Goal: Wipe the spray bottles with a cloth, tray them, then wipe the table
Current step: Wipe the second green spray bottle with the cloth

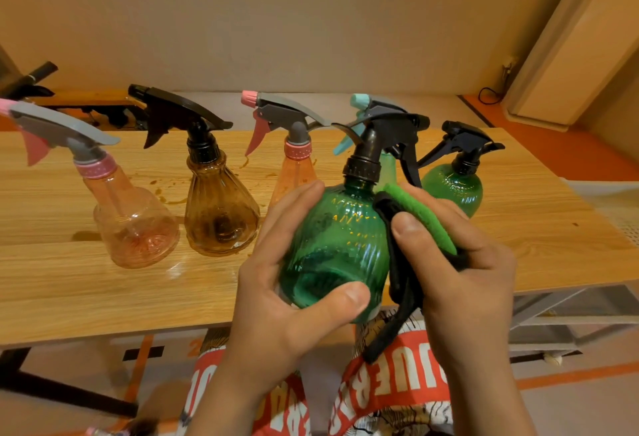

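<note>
We hold a green spray bottle (335, 245) with a black trigger head up off the wooden table (69, 297), above its near edge and in front of our chest. Our left hand (287, 297) grips the ribbed body, fingers curled round the far side and thumb across the lower front. Our right hand (460, 262) pinches a green-and-black cloth (428, 217) and presses it against the bottle's right shoulder; a black tail of the cloth hangs down below the hand.

Five more spray bottles stand upright in a loose row on the table behind. From the left:
- a clear pink bottle (135, 224) with a grey and pink trigger
- just beside it, a brown ribbed bottle (221, 214) with a black trigger
- an orange bottle (294, 172), partly hidden by our left hand
- a bottle with a teal nozzle (359, 102), mostly hidden behind the held one
- a second green bottle (453, 186) at the right

Brown splashes (166, 193) mark the tabletop between the pink and brown bottles. A white perforated surface (608, 207) shows at the table's right end; we cannot tell what it is.
</note>
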### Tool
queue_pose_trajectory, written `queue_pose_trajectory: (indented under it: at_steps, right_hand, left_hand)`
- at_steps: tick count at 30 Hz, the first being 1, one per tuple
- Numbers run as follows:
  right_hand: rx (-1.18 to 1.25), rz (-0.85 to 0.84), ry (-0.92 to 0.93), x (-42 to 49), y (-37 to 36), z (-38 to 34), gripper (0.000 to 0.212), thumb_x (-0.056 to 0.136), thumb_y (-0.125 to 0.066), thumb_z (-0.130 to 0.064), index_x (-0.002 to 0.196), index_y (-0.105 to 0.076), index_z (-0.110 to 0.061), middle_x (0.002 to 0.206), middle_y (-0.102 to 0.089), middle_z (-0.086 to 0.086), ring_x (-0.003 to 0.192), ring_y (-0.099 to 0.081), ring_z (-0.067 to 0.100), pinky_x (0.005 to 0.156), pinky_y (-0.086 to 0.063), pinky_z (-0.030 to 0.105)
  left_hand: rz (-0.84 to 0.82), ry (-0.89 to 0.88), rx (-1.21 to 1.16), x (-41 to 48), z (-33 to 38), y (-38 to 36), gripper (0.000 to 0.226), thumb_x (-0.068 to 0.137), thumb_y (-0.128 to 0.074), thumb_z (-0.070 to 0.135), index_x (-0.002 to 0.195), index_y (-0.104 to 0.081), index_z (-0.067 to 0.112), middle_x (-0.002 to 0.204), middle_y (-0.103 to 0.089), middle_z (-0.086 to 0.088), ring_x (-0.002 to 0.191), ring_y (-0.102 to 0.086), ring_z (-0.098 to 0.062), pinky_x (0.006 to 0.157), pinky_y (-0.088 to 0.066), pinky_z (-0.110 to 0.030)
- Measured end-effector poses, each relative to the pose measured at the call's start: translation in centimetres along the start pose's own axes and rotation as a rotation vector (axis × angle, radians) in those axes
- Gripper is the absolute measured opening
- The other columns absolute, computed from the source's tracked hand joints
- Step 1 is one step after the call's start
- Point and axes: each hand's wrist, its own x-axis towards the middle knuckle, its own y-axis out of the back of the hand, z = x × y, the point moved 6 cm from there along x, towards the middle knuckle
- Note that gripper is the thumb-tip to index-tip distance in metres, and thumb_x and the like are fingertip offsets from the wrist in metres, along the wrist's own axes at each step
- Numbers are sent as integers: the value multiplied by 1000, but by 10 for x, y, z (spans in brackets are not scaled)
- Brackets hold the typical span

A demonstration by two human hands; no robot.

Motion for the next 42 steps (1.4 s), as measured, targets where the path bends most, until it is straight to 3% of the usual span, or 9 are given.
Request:
queue_pose_trajectory:
  at_steps: [5, 10, 15, 19, 25, 29, 31, 36, 42]
  right_hand:
    - [26, -14, -100, 7, 6, 2, 22, 84, -76, -23, 104, -82, -27, 104, -78, 2, 100, -74, 20, 77, -58, 26]
    - [-66, -104, -21, 4, 1, -8, 26, 84, -74, -23, 109, -80, -30, 103, -74, 1, 100, -71, 19, 80, -57, 27]
    - [-15, 25, -41, 6, 1, -2, 22, 88, -76, -22, 109, -80, -24, 107, -77, 2, 104, -73, 21, 87, -60, 40]
    - [-94, -87, 65, 4, -4, -15, 27, 85, -74, -24, 111, -78, -28, 105, -74, 0, 103, -70, 18, 83, -55, 23]
    - [12, 62, 7, 7, 4, -6, 22, 87, -77, -22, 108, -80, -27, 106, -78, 0, 102, -73, 17, 86, -60, 33]
    - [-151, -229, 154, 4, -5, -23, 28, 85, -75, -23, 112, -78, -28, 103, -68, -2, 100, -67, 14, 82, -53, 22]
    - [-152, -249, 158, 3, -4, -23, 29, 84, -75, -22, 112, -77, -27, 101, -67, -1, 98, -66, 14, 81, -51, 20]
    - [-100, -28, 120, 5, 5, -16, 26, 86, -73, -31, 112, -78, -32, 108, -73, 1, 105, -69, 24, 86, -55, 32]
    - [-35, -31, 85, 6, 9, -11, 26, 85, -74, -29, 111, -78, -30, 107, -73, 4, 102, -69, 26, 87, -56, 41]
  left_hand:
    - [-16, -33, 112, -1, 3, -5, 77, 72, -79, 36, 144, -53, 38, 153, -45, 12, 144, -46, -18, 107, -52, -38]
    - [8, -20, 121, 0, 1, -2, 78, 73, -79, 36, 146, -52, 37, 155, -44, 10, 145, -44, -22, 109, -49, -49]
    - [-9, -49, 152, -1, 8, -7, 77, 74, -79, 38, 146, -53, 39, 153, -45, 16, 145, -43, -11, 109, -48, -28]
    - [13, -13, 105, 0, 6, -1, 78, 73, -80, 37, 146, -52, 39, 155, -45, 8, 145, -46, -24, 109, -49, -49]
    - [-39, -50, 168, -2, 13, -10, 79, 74, -79, 40, 147, -51, 40, 154, -43, 17, 146, -43, -12, 110, -48, -33]
    - [-28, 1, 107, -2, 7, -6, 79, 74, -80, 39, 146, -50, 45, 157, -45, 10, 146, -45, -20, 112, -46, -50]
    - [-34, 19, 95, -3, 5, -6, 79, 75, -80, 39, 147, -48, 47, 158, -45, 8, 147, -44, -21, 112, -45, -52]
    - [-97, 21, -14, -5, 7, -16, 73, 86, -68, 29, 155, -42, 36, 160, -44, 11, 148, -41, -16, 114, -45, -45]
    - [-110, 174, -217, -4, -11, -12, 80, 79, -71, 26, 153, -42, 31, 151, -56, 3, 138, -55, -24, 108, -51, -43]
